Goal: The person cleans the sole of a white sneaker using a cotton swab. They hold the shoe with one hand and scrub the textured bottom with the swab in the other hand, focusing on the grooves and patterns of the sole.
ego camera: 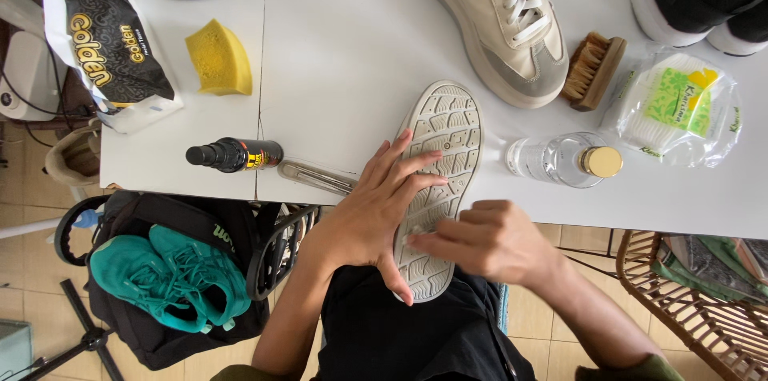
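shoe [442, 165] lies sole-up, pale grey tread showing, under both hands.

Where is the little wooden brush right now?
The wooden brush lies on the white table, upper right in the head view, between the cream sneaker and the cotton-swab packet.

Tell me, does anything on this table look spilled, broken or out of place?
Nothing is spilled or broken. The clear bottle lies on its side, cap on. The shoe under the left hand and right hand is sole-up and overhangs the table edge.
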